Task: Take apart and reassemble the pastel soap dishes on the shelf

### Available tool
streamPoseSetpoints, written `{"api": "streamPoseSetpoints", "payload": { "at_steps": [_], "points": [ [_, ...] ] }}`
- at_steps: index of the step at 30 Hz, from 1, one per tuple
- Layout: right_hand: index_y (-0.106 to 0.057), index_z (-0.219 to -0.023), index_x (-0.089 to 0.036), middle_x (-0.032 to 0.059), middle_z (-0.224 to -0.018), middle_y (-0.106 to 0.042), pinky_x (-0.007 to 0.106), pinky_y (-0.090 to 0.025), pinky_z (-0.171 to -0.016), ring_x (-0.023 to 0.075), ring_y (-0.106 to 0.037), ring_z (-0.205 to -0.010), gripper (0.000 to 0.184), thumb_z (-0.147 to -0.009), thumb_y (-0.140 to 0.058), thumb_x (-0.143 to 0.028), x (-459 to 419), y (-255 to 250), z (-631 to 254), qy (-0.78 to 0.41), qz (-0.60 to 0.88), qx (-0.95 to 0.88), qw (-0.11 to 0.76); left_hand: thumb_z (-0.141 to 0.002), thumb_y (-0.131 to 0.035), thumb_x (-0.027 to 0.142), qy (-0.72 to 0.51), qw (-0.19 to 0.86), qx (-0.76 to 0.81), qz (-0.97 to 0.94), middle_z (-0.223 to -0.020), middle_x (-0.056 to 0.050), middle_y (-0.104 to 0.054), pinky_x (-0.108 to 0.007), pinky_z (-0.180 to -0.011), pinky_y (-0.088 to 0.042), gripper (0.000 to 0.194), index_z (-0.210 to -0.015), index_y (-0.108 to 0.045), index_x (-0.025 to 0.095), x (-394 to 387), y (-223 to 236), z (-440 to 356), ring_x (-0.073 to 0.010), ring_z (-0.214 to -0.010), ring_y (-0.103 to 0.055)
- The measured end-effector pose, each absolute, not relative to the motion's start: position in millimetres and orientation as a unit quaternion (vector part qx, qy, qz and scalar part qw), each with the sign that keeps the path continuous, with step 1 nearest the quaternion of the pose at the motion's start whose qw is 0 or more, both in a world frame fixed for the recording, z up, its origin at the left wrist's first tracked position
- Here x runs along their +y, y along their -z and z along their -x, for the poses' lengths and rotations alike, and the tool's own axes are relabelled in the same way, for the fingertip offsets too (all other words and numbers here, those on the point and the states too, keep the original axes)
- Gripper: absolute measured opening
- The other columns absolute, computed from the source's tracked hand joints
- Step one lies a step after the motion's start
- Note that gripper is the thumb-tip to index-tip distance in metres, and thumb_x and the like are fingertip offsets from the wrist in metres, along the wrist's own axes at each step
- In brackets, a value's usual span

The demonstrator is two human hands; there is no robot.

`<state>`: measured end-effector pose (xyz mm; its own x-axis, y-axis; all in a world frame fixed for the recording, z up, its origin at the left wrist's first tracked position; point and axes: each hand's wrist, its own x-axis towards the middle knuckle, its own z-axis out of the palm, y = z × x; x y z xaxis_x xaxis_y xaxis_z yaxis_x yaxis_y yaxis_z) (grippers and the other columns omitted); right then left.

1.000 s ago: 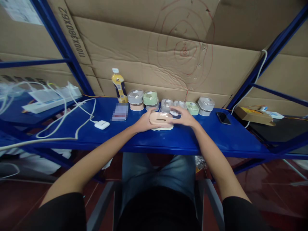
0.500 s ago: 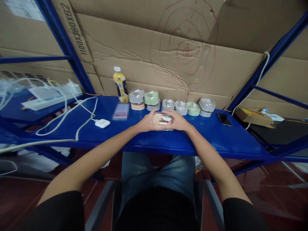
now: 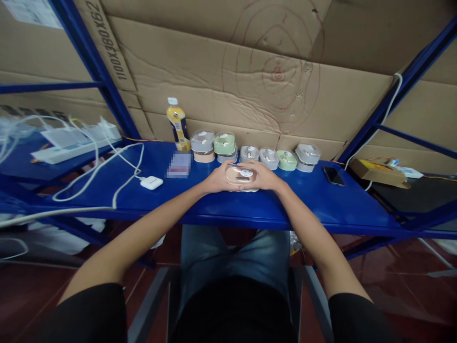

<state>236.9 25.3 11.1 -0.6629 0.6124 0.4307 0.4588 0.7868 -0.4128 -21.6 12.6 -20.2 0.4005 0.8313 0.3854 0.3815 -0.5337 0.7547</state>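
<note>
A peach plastic box with a clear lid (image 3: 241, 176) rests near the front middle of the blue shelf, with a white round sticker on the lid and a dark slot showing beneath. My left hand (image 3: 216, 180) wraps round its left side. From the right, my right hand (image 3: 267, 176) grips the opposite side, fingers curved along the back edge. A cream edge shows under the box, between the hands. Just behind stand similar lidded boxes: grey ones (image 3: 268, 159), a green one (image 3: 286, 161) and a stacked pair (image 3: 307, 157) at the right.
More stacked boxes (image 3: 203, 145) stand beside a yellow drink bottle (image 3: 178, 126). A blurred-out flat item (image 3: 179, 165) and a white earphone case (image 3: 151, 183) on a cable lie to the left. A phone (image 3: 333, 176) lies right. Cardboard (image 3: 200, 71) backs the blue shelf (image 3: 321, 205).
The right hand was spread at the uncovered slotted box, near a clear lid; the lid now covers the box. Both hands have closed round its sides. Between the last two frames little moves.
</note>
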Motion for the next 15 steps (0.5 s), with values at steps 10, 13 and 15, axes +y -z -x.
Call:
{"api": "streamPoseSetpoints", "payload": {
  "at_steps": [10,13,15],
  "points": [
    [-0.063,-0.162,-0.030,0.0123,-0.138,-0.073,0.062,-0.053,-0.119,0.0376,-0.071,-0.129,0.099,-0.076,-0.098,-0.064,33,1,-240,-0.165,0.343,-0.893,0.241,-0.060,-0.100,0.067,-0.351,0.277,0.401,-0.799,-0.146,-0.024,-0.070,-0.064,-0.111,-0.059,0.127,-0.161,-0.045,0.015,17,23,24,-0.0483,-0.134,-0.071],
    [-0.058,-0.167,-0.027,0.0150,-0.147,-0.070,0.063,-0.051,-0.122,0.0396,-0.067,-0.136,0.112,-0.071,-0.100,-0.066,35,3,-247,-0.174,0.330,-0.899,0.230,-0.060,-0.100,0.069,-0.333,0.254,0.413,-0.808,-0.150,-0.023,-0.070,-0.063,-0.113,-0.058,0.125,-0.160,-0.047,0.017,18,23,25,-0.0488,-0.137,-0.070],
    [-0.054,-0.170,-0.027,0.0159,-0.155,-0.068,0.064,-0.049,-0.124,0.0410,-0.065,-0.140,0.118,-0.068,-0.102,-0.065,33,5,-250,-0.174,0.322,-0.903,0.224,-0.058,-0.100,0.068,-0.326,0.242,0.413,-0.815,-0.152,-0.023,-0.069,-0.062,-0.115,-0.057,0.123,-0.158,-0.050,0.016,19,23,28,-0.0489,-0.139,-0.068]
  ]
}}
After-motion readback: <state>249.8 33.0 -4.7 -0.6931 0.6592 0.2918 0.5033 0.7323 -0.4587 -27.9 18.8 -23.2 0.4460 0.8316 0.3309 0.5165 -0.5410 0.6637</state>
